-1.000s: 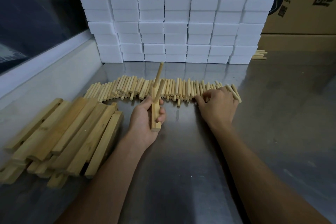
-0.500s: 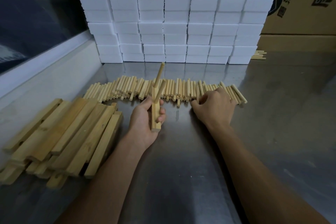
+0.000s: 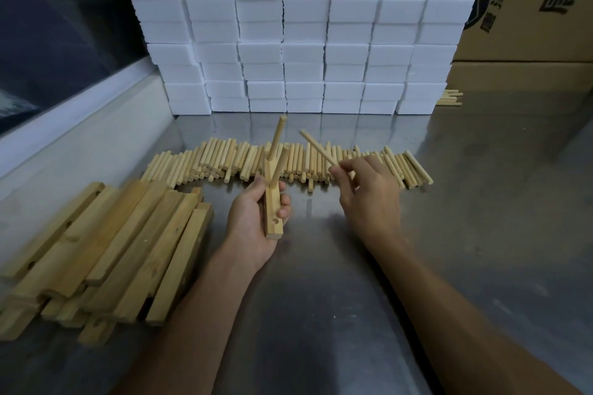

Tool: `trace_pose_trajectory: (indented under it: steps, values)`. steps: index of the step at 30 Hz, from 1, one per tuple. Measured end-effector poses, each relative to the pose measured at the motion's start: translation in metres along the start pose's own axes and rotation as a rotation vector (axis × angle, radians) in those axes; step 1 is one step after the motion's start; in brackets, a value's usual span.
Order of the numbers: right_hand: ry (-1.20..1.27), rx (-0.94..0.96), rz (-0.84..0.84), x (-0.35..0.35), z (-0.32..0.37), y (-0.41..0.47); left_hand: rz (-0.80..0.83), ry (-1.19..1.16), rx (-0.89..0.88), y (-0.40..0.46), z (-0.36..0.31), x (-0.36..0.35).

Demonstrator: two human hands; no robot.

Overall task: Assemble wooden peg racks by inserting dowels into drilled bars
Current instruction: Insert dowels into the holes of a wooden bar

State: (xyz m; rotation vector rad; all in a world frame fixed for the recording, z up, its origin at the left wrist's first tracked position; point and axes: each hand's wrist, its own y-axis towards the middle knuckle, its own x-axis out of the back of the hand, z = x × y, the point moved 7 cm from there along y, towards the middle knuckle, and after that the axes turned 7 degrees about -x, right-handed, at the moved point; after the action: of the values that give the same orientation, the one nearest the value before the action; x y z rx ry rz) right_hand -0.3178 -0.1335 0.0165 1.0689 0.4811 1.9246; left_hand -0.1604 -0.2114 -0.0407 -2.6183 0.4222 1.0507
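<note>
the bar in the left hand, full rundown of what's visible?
The bar is a pale, square-edged length of light wood, held in the grip of the left hand, fingers curled round its middle, above the steel table. It runs away from the camera, near end cut square. Two dowels stand seated in its far part, leaning slightly apart. One empty drilled hole shows near the close end. Nothing else touches it.

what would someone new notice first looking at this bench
Probably the wall of white foam blocks stacked at the back, then the long row of loose dowels lying in front of it on the steel table. In the middle, the left hand grips a drilled bar with pegs already standing in it, while the right hand pinches a single dowel; a pile of bars lies at the left.
</note>
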Motion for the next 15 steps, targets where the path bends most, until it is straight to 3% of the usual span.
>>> trace_pose_trajectory:
  steps: [9, 15]
  values:
    - [0.181, 0.229, 0.005, 0.006, 0.017, -0.013, -0.006, 0.009, -0.019, -0.002, 0.0, 0.002]
    - [0.598, -0.1, 0.225, 0.002, -0.002, -0.012, 0.007, 0.056, -0.028, -0.003, 0.0, 0.002]
